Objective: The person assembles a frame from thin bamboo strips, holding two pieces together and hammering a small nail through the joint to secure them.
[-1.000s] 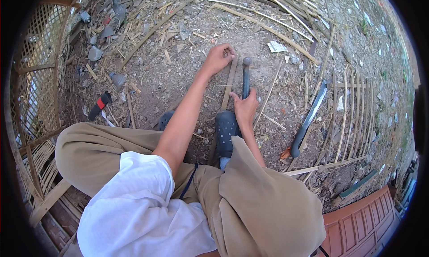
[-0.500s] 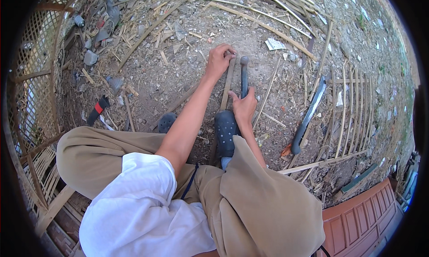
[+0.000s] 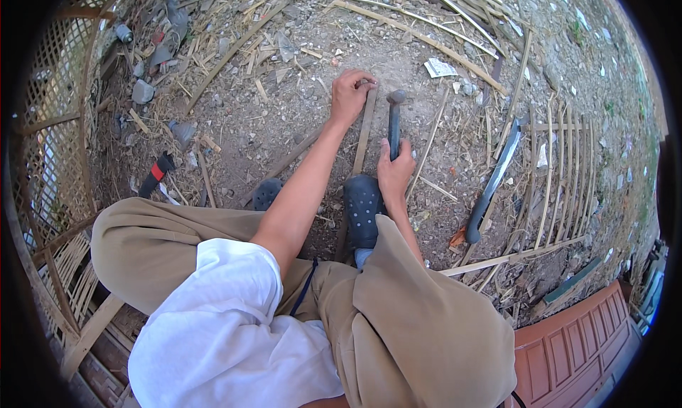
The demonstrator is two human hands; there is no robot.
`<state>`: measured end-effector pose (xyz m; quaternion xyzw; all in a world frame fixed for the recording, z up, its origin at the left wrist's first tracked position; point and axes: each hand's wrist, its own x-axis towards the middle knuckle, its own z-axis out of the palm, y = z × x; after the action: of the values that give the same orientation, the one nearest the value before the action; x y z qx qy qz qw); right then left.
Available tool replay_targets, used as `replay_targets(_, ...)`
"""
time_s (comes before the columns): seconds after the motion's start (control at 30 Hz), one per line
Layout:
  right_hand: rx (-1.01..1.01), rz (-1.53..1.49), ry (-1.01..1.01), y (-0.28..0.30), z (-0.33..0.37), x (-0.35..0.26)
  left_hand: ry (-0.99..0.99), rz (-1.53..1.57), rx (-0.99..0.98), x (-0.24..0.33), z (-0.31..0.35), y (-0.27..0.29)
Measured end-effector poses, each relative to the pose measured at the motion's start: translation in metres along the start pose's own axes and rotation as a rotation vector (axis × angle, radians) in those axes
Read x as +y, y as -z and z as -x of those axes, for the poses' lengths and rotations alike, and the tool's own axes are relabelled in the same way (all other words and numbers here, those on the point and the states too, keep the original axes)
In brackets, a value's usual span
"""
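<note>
My right hand point(image 3: 396, 172) is wrapped round the handle of a dark hammer point(image 3: 395, 127), its head pointing away from me. Just left of the hammer lies a narrow wooden strip point(image 3: 365, 132), running away from under my right shoe point(image 3: 363, 210). At the strip's far end, my left hand point(image 3: 350, 97) is closed in a pinch; whatever sits between the fingertips is too small to make out. The hammer head is a short way right of those fingertips, apart from the strip.
To the right lie a long-bladed machete point(image 3: 493, 184) and a slatted wooden frame point(image 3: 561, 173). A black sheath with a red band point(image 3: 157, 174) rests at left. Bamboo strips point(image 3: 426, 42) lie at the far side. A lattice panel point(image 3: 60, 95) stands left, a reddish-brown panelled board point(image 3: 572, 344) lower right.
The hammer has shifted slightly right and its head has turned, showing more of its side. My right hand has moved a little right with it. My left hand keeps its pinch at the strip's end.
</note>
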<state>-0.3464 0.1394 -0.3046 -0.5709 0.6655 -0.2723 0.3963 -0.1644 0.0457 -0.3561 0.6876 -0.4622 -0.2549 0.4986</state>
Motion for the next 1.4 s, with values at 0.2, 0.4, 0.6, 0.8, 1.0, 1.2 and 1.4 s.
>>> replay_targets(0.2,-0.002,0.013,0.002,-0.001,-0.002,0.002,-0.076,-0.021,-0.018,0.000,0.000,-0.005)
replay_targets(0.4,-0.011,0.000,-0.019,0.003,-0.002,-0.007,-0.125,-0.021,-0.001,-0.002,0.001,-0.005)
replay_targets(0.6,-0.003,0.011,0.004,0.004,-0.004,-0.005,-0.111,-0.027,-0.009,0.001,0.001,-0.006)
replay_targets(0.8,-0.002,-0.015,-0.003,0.004,-0.007,-0.007,-0.052,-0.055,-0.026,0.010,0.001,-0.005)
replay_targets(1.0,0.013,-0.011,0.136,0.005,-0.013,-0.013,-0.011,-0.101,-0.049,0.015,0.002,-0.001)
replay_targets(1.2,-0.027,0.058,0.183,0.012,-0.019,-0.021,-0.126,-0.139,-0.068,0.006,0.001,-0.002)
replay_targets(1.4,-0.126,0.084,0.191,0.018,-0.027,-0.041,-0.042,-0.075,-0.166,0.002,0.004,0.011)
